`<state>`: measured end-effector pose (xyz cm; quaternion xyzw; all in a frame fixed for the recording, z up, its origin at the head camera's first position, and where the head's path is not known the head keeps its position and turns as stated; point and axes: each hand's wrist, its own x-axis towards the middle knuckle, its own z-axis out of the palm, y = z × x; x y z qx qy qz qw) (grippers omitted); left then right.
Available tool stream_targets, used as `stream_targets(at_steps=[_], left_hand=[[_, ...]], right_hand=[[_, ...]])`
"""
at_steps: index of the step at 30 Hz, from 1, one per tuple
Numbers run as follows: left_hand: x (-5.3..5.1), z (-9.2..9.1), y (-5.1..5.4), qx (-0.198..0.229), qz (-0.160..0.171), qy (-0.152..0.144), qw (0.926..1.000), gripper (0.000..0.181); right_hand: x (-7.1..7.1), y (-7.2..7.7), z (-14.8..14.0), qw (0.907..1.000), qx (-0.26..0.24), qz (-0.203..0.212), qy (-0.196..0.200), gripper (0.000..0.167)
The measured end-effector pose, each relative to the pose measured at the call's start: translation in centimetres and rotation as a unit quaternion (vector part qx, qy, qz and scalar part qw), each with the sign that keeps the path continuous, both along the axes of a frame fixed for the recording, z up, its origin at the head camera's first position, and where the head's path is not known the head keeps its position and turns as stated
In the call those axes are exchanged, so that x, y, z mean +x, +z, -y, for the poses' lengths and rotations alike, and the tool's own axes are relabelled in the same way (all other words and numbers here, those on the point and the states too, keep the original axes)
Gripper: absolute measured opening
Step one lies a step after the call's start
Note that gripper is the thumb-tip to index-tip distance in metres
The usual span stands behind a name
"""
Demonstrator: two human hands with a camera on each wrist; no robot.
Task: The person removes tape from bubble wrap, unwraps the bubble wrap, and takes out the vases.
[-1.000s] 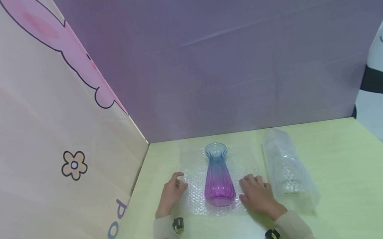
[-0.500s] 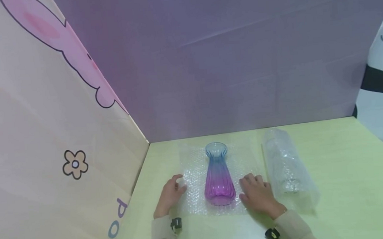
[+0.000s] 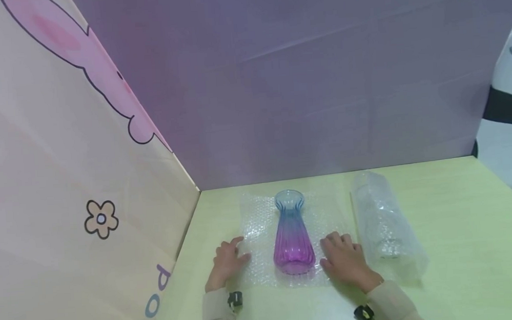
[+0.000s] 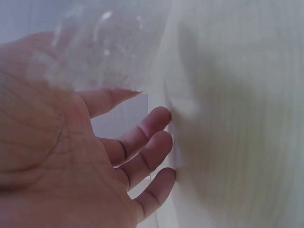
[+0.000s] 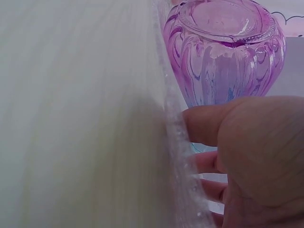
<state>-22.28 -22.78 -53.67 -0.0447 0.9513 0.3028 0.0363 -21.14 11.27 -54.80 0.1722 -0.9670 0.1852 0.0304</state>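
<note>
A ribbed glass vase (image 3: pixel 293 241), blue at the neck and purple at the base, lies on a sheet of bubble wrap (image 3: pixel 263 272), its mouth facing away from me. At the sheet's left edge is my left hand (image 3: pixel 227 264), fingers loosely bent. In the left wrist view, several fingertips (image 4: pixel 164 142) touch the table, while bubble wrap (image 4: pixel 114 42) covers part of the hand and hides the thumb. My right hand (image 3: pixel 346 262) rests on the sheet's right side, fingers spread. The right wrist view has its thumb (image 5: pixel 204 124) on the wrap, near the vase (image 5: pixel 223 57).
To the right of my right hand lies a bundle of bubble wrap (image 3: pixel 385 220) with a clear object inside. The pale table (image 3: pixel 467 225) meets a grey-purple panel (image 3: pixel 305 103) at the back and a printed panel (image 3: pixel 42 192) at the left.
My left hand has shifted slightly, its fingers spreading and lowering a little at the sheet's left edge. The right hand, the vase and the wrapped bundle stay in place.
</note>
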Motion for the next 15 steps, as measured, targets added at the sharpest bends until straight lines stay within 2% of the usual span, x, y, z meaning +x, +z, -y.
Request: stream_targets(at_steps=[7,15], left_hand=[[0.16,0.16,-0.31,-0.012,-0.002,-0.006,0.9999,0.061],[0.12,0.02,-0.29,-0.028,0.015,-0.006,0.9995,0.061]], right_hand=[[-0.04,-0.05,0.07,1.0000,0.005,0.003,0.000,0.032],[0.05,0.02,0.04,1.0000,0.002,0.003,0.000,0.031]])
